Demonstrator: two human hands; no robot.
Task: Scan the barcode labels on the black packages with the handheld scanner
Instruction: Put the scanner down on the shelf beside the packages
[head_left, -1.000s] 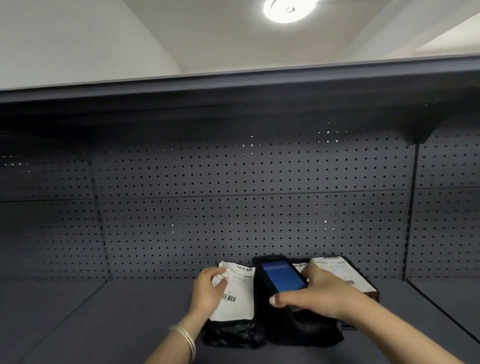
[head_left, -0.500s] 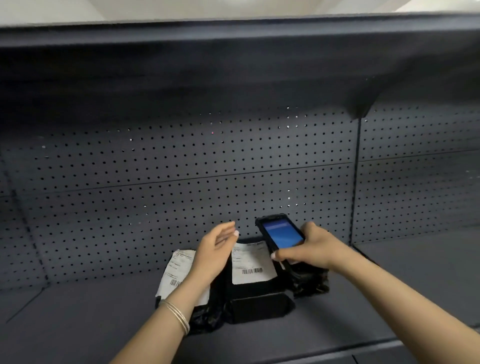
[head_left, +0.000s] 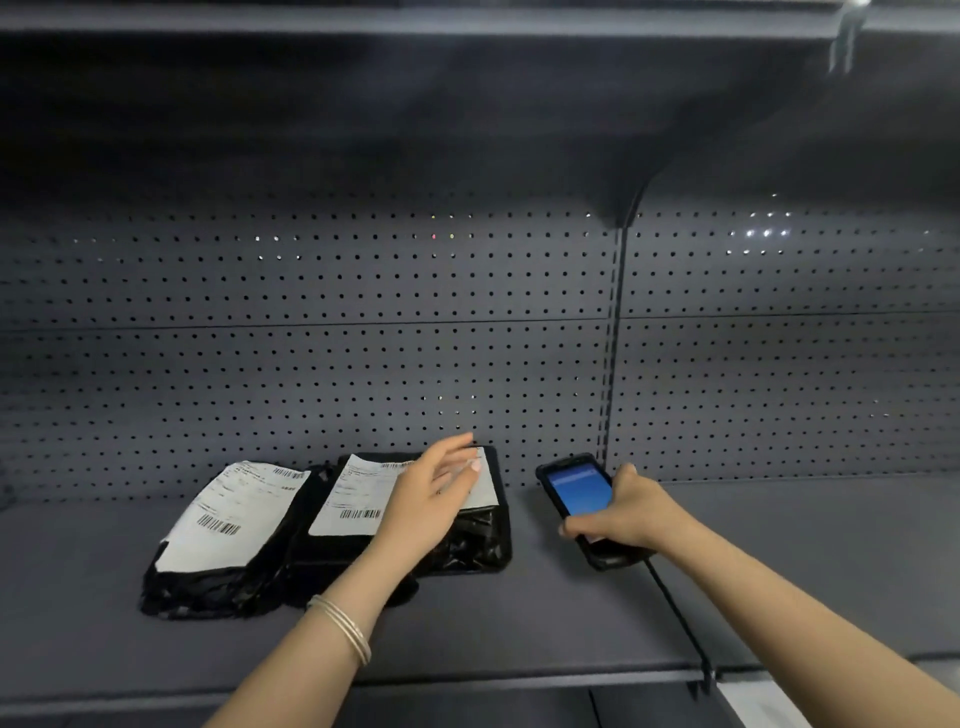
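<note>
The right hand (head_left: 631, 512) is wrapped around the handheld scanner (head_left: 584, 506), its grip closed on the lower body with the thumb across the near edge; the lit blue screen faces up and the top end tilts toward the back wall. The scanner sits to the right of the packages, apart from them, and whether its base touches the shelf (head_left: 519, 623) I cannot tell.

The left hand (head_left: 431, 499) is spread flat, fingers loose and holding nothing, over the right part of the right black package (head_left: 467, 540); it seems to hover over or lightly rest on that package's white label (head_left: 358, 493), part of which it hides. A barcode shows at the label's near edge. Thin bangles (head_left: 343, 626) ring the left wrist.

Just beside it, touching or slightly overlapping, lies the left black package (head_left: 208, 582) with its own white barcode label (head_left: 234, 514). Both rest on the dark grey shelf, near the pegboard back wall (head_left: 311, 353).
</note>
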